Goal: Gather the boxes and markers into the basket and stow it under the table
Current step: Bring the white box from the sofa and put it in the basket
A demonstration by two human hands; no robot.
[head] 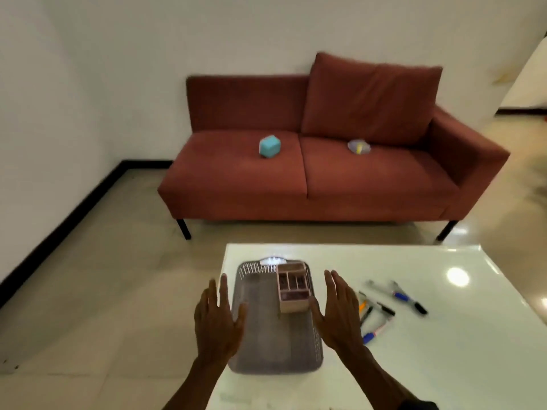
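Note:
A grey perforated basket (266, 347) lies on the left part of the white table (444, 350). Inside it, at the far right, stands a pink box with compartments (293, 287). My left hand (217, 321) hovers open beside the basket's left wall. My right hand (340, 312) is open beside its right wall. Neither hand holds anything. Several markers (384, 309) lie scattered on the table just right of my right hand. A teal box (269, 146) rests on the left sofa seat. A small clear box with something yellow inside (359, 147) rests on the right seat.
A red-brown sofa (325, 173) stands against the wall beyond the table, with a strip of tiled floor (118, 261) between them. The table's left edge runs close to the basket. A doorway opens at the far right.

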